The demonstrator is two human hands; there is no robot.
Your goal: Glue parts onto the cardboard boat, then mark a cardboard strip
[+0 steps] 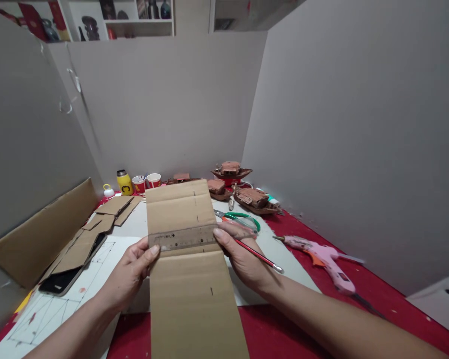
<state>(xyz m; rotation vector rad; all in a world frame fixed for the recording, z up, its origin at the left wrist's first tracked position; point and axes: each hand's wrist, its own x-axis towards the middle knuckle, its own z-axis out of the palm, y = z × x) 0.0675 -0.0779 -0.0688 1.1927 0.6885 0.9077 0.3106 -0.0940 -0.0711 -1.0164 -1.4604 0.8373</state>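
A long strip of brown cardboard with creases and short pencil marks is held up in front of me. Across it lies a clear ruler. My left hand pinches the ruler's left end and the cardboard's left edge, thumb on top. At the right edge, my right hand presses its thumb on the ruler and grips the cardboard from behind. A red and black pencil with a metal end sticks out from under the right hand. The fingers behind the cardboard are partly hidden.
A pink glue gun lies on the red tablecloth at right. Green-handled scissors and model boats are behind. Cardboard pieces, a phone, drawn-on paper, a yellow bottle and paper cups are left.
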